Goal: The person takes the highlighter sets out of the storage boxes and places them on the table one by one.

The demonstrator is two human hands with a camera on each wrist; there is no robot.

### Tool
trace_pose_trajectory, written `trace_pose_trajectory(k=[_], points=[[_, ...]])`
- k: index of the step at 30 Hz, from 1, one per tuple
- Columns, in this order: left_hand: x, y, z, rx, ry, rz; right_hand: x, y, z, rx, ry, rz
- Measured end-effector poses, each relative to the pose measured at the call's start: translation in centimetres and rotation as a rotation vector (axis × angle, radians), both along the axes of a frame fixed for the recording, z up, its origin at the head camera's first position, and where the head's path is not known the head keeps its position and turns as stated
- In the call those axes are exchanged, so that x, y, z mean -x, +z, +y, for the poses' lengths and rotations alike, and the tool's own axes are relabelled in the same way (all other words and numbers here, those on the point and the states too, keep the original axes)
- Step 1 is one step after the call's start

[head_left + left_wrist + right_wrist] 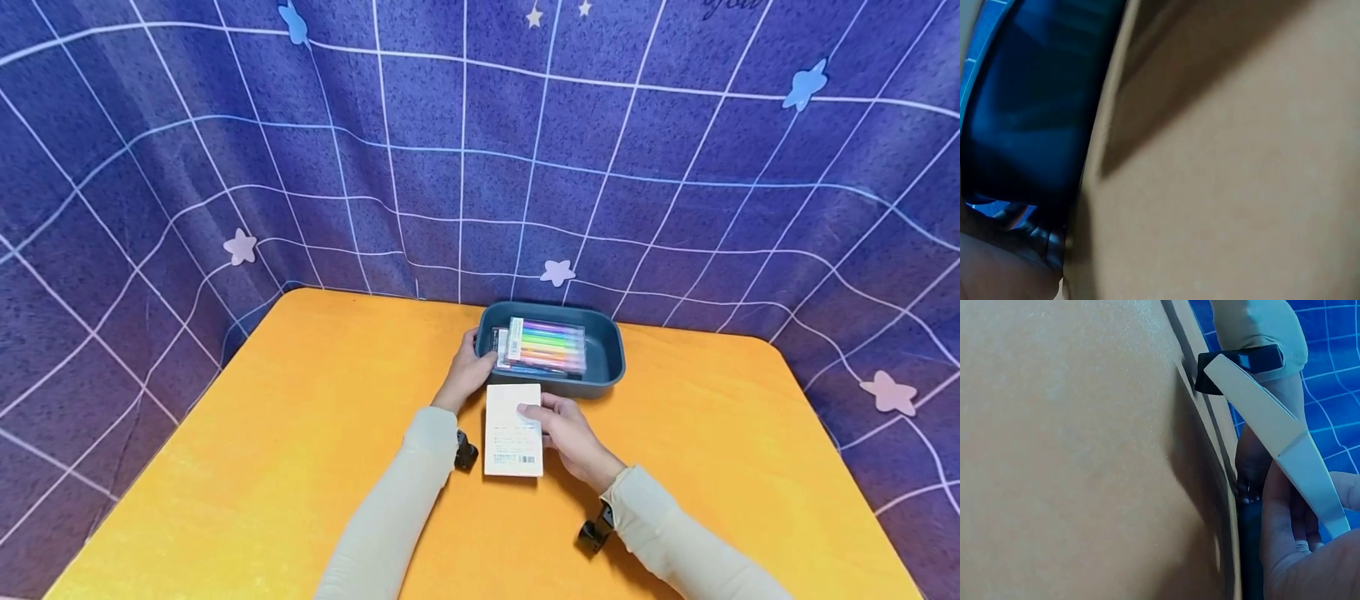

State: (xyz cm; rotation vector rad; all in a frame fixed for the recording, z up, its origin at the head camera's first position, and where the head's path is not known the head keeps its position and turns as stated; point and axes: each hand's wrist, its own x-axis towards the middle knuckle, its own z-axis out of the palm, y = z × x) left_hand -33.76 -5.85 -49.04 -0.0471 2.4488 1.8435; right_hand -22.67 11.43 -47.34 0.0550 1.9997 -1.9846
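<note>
From the head view I see my right hand (567, 433) holding a white box (513, 429) by its right edge, thumb laid over the top face and the other fingers tucked along the side and underneath. The box has a barcode label near its closer end, and its far end is almost at the bin's near wall. In the right wrist view the white box (1285, 444) shows edge-on, with my fingers (1285, 537) curled around it, so the grip is firm, not loose.

My left hand (468, 367) is just beyond and to the left of the box, at the near left corner of a dark teal bin (611, 354). The fingers curl over the rim toward a clear pack of coloured pens (546, 345) lying inside; I cannot tell whether they pinch the pack or only touch it. The left wrist view gives only a blurred dark bin (1029, 106) wall against the orange table (1229, 187).

The bin sits directly ahead of both hands on the table (300, 433). Behind it hangs a purple grid-patterned cloth (420, 150) with pale stars.
</note>
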Motion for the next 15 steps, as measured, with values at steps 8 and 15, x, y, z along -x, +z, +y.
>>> trace_pose_trajectory(k=[8,15], points=[[0.02,0.00,-0.09,-0.001,-0.006,-0.009,-0.11,-0.13,-0.06,0.010,-0.004,-0.027],[0.15,-0.03,-0.13,0.025,-0.004,-0.017,-0.37,-0.26,-0.08,0.032,0.018,-0.034]])
